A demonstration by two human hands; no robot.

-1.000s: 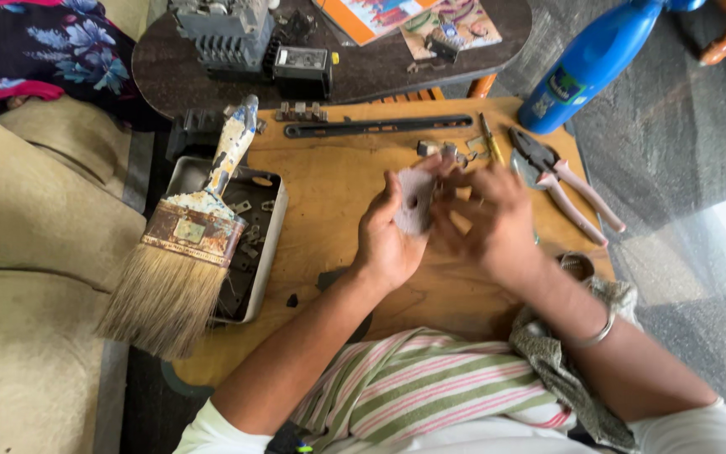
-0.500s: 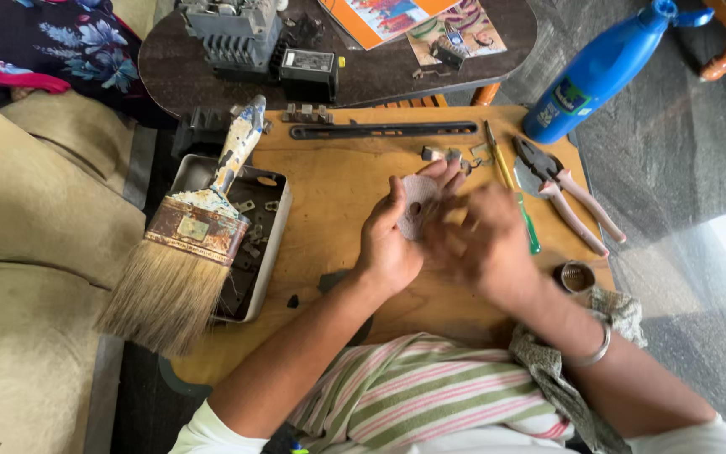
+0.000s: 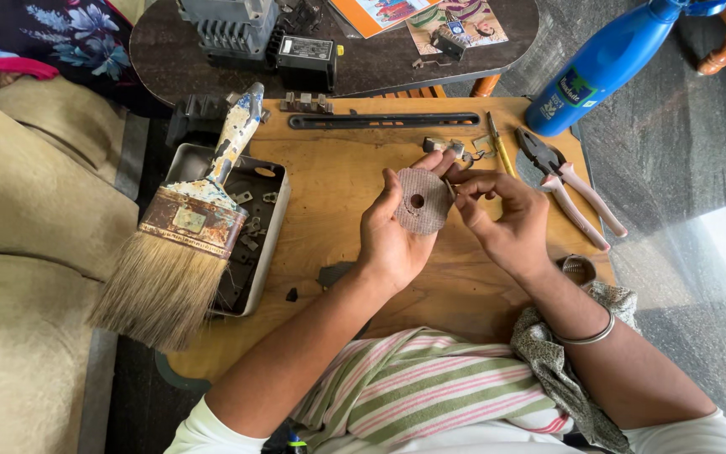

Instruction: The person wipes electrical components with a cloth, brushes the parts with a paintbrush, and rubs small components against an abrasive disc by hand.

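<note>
Left hand holds a flat round disc with a centre hole, grey and rough-faced. Grip: thumb on the near edge, fingertips on the far edge, disc pinched edgewise and tilted face-up, likely to keep the hole exposed. Disc sits above the wooden bench, not resting on it.

Right hand just beside the disc, on its right. Grip: thumb and forefinger pressed together on something small and thin at the disc's rim; cannot tell what it is.

Beyond the grip: small metal parts, a long black bar. Right of the grip: pliers with pale handles, a blue bottle further out. Left of the grip, well apart: a metal tray of small hardware, a wide old paintbrush lying across it. Cloth over the right forearm side. Nothing stands between the two hands.
</note>
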